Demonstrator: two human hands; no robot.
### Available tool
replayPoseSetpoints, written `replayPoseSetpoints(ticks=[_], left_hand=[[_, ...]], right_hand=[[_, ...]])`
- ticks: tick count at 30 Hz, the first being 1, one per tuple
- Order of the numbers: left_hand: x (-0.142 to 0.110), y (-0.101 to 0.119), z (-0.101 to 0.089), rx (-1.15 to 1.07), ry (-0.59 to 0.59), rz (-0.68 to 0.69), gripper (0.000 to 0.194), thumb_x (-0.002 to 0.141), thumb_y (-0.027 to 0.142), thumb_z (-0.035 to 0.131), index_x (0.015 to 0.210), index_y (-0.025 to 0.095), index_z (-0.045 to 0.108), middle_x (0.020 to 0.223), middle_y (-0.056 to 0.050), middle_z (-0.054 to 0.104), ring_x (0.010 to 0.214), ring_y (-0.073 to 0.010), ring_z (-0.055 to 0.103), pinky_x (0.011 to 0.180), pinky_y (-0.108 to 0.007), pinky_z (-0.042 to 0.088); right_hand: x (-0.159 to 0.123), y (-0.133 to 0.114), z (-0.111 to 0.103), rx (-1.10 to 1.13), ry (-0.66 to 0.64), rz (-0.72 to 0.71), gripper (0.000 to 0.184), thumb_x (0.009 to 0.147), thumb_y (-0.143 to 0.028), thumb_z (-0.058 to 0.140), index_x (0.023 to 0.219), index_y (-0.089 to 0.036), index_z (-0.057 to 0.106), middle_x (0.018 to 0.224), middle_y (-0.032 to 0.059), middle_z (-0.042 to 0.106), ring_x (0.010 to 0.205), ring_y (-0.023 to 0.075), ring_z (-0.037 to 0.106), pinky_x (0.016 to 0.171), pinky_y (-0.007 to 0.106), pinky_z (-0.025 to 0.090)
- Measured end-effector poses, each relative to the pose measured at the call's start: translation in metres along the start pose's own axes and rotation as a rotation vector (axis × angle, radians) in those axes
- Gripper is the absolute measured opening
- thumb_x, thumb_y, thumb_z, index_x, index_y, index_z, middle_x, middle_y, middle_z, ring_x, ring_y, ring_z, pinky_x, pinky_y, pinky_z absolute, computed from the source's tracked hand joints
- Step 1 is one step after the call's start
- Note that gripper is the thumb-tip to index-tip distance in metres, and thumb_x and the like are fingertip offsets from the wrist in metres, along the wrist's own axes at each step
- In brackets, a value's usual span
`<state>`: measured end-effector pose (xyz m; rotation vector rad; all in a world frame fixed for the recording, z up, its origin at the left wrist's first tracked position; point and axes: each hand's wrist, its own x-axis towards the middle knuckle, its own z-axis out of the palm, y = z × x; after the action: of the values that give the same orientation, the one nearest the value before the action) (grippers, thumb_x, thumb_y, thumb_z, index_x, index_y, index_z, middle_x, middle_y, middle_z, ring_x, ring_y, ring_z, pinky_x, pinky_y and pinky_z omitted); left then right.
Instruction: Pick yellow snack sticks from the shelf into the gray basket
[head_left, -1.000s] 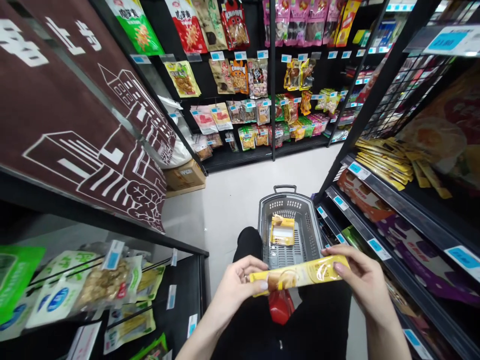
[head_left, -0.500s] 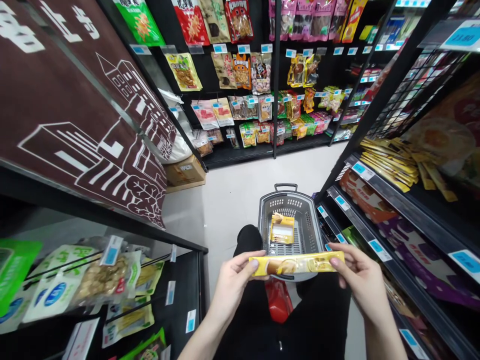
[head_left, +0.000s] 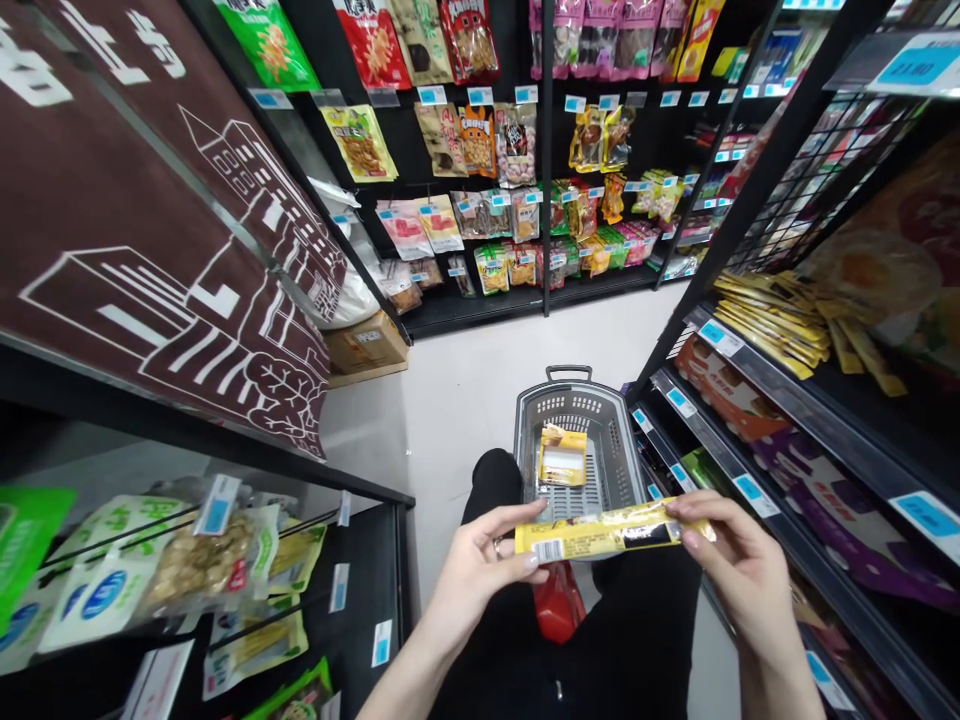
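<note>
- The person holds a long yellow packet [head_left: 609,533] level in front of the body, above the lap and just over the near rim of the grey basket [head_left: 630,470] that stands on the floor.
- The left hand [head_left: 480,565] pinches the packet's left end, thumb on top and fingers underneath, close to the white barcode patch.
- The right hand [head_left: 731,560] pinches the right end in the same way, its fingertips closed on the sealed edge.
- The packet looks light: two fingertip pinches carry it with no sign of strain, and it sags hardly at all between the hands.
- Its skin is glossy film, so it is probably slippery; a grip on the flat crimped ends seems safer than one on the smooth middle.
- The body seems thin and somewhat stiff along its length, yet the wrapper would likely crumple or bend if squeezed hard in the middle.
- Whatever is inside cannot be told from the view, so it is wise to treat it as breakable and hold it by both ends or support it from below.
- A smaller yellow pack [head_left: 562,455] already lies on the bottom of the basket, well apart from the held packet.
- Similar yellow packets [head_left: 772,320] are stacked on the shelf to the right, and a red object [head_left: 559,605] shows below the hands.
</note>
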<state>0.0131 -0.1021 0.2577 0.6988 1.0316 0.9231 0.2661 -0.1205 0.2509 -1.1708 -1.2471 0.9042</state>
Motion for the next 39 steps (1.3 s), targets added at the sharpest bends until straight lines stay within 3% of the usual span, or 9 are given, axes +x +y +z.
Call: replayPoseSetpoints(ticks=[3,8,21,24,27,30,34,37,39], left_hand=[[-0.001,0.0,0.001,-0.004,0.076,0.056,0.046,0.056,0.018,0.077,0.101,0.013,0.064,0.113,-0.012,0.062,0.07,-0.0161,0.065,0.062,-0.027,0.058],[-0.001,-0.002,-0.005,0.005,0.084,0.032,0.036,0.063,0.023,0.074,0.096,0.01,0.064,0.085,-0.01,0.07,0.081,-0.0228,0.065,0.061,-0.028,0.057],[0.003,-0.007,-0.009,-0.017,0.193,0.12,0.039,0.07,0.031,0.068,0.104,0.012,0.063,0.087,-0.009,0.069,0.074,-0.0191,0.066,0.058,-0.027,0.058],[0.005,-0.009,-0.016,-0.062,0.106,0.115,0.031,0.073,0.032,0.065,0.095,0.01,0.067,0.093,-0.011,0.069,0.08,-0.0204,0.066,0.068,-0.028,0.057],[0.005,-0.008,-0.019,-0.123,0.005,0.095,0.038,0.073,0.029,0.065,0.106,0.011,0.063,0.098,-0.013,0.068,0.089,-0.0231,0.064,0.077,-0.031,0.056],[0.006,-0.008,-0.022,-0.082,0.005,0.074,0.043,0.07,0.025,0.068,0.11,0.011,0.061,0.1,-0.013,0.068,0.093,-0.024,0.064,0.08,-0.031,0.055],[0.01,-0.01,-0.024,0.118,0.04,0.062,0.039,0.072,0.033,0.065,0.103,0.009,0.062,0.087,-0.011,0.07,0.078,-0.0225,0.067,0.071,-0.033,0.057],[0.012,-0.011,-0.024,0.261,0.069,0.091,0.032,0.075,0.04,0.059,0.084,0.01,0.062,0.065,-0.006,0.068,0.053,-0.017,0.064,0.048,-0.026,0.052],[0.012,-0.011,-0.023,0.355,0.078,0.099,0.031,0.076,0.043,0.056,0.072,0.012,0.057,0.052,-0.001,0.061,0.041,-0.012,0.056,0.039,-0.02,0.043]], right_hand=[[-0.001,-0.001,0.003,-0.019,-0.003,-0.004,0.01,0.077,-0.02,0.062,0.087,-0.022,0.064,0.093,0.0072,0.062,0.094,0.021,0.059,0.078,0.031,0.051],[-0.002,0.0,0.005,-0.033,-0.01,-0.025,0.008,0.078,-0.019,0.061,0.084,-0.021,0.065,0.093,0.0082,0.062,0.093,0.0216,0.059,0.076,0.033,0.053],[-0.007,0.008,0.0,-0.067,-0.04,-0.031,0.009,0.077,-0.02,0.063,0.084,-0.021,0.069,0.095,0.0097,0.066,0.093,0.0231,0.063,0.074,0.032,0.056],[-0.005,0.01,-0.001,0.002,-0.069,-0.002,0.017,0.07,-0.024,0.07,0.088,-0.021,0.07,0.101,0.0111,0.066,0.096,0.0259,0.063,0.074,0.033,0.057],[-0.004,0.013,0.0,0.051,-0.066,0.035,0.018,0.067,-0.022,0.073,0.084,-0.02,0.071,0.102,0.0113,0.066,0.097,0.0268,0.062,0.076,0.034,0.057],[-0.004,0.016,0.001,0.016,-0.037,0.066,0.011,0.069,-0.021,0.071,0.08,-0.02,0.071,0.098,0.0109,0.067,0.095,0.026,0.063,0.076,0.034,0.057],[-0.003,0.018,0.002,-0.055,0.03,0.111,0.013,0.07,-0.025,0.07,0.08,-0.019,0.072,0.086,0.009,0.07,0.072,0.0205,0.066,0.063,0.03,0.057],[-0.004,0.018,0.002,-0.138,0.056,0.215,0.019,0.072,-0.031,0.067,0.085,-0.017,0.071,0.058,0.0027,0.064,0.043,0.0118,0.054,0.041,0.022,0.047],[-0.004,0.018,0.002,-0.197,0.067,0.272,0.023,0.072,-0.034,0.066,0.086,-0.016,0.07,0.045,-0.0012,0.056,0.037,0.0099,0.048,0.037,0.02,0.04]])
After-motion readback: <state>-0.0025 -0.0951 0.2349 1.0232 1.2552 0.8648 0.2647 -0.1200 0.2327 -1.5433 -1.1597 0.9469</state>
